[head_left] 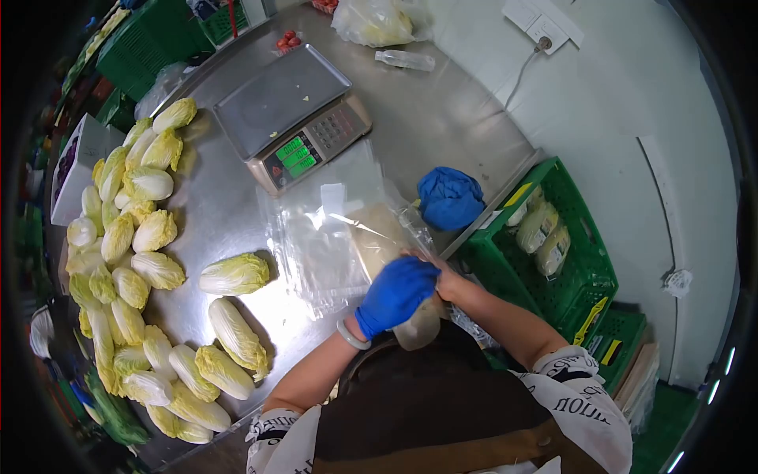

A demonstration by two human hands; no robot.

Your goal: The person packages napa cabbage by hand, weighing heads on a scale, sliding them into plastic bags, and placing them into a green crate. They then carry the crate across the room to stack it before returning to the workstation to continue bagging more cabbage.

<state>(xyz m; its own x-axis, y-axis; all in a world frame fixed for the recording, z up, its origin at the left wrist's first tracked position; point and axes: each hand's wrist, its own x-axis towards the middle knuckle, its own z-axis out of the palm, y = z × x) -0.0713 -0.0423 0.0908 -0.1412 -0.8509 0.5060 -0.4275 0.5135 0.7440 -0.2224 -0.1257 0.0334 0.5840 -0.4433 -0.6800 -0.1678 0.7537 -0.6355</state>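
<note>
My left hand (pixel 399 292) wears a blue glove and is closed over a pale, elongated item (pixel 418 327) near the table's front edge; I cannot make out exactly what it is. Bare, my right hand (pixel 440 275) lies just to the right of it, its fingers mostly hidden behind the glove and the item. Clear plastic bags (pixel 316 237) lie flat on the steel table (pixel 213 178) in front of both hands. Two Chinese cabbages (pixel 234 274) sit apart from the pile, left of the bags.
A pile of Chinese cabbages (pixel 130 288) covers the left side. Behind the bags stands a scale (pixel 282 103). A crumpled blue bag (pixel 450 197) lies near the right edge. Beside the table, a green crate (pixel 580 245) holds wrapped cabbages (pixel 553 250).
</note>
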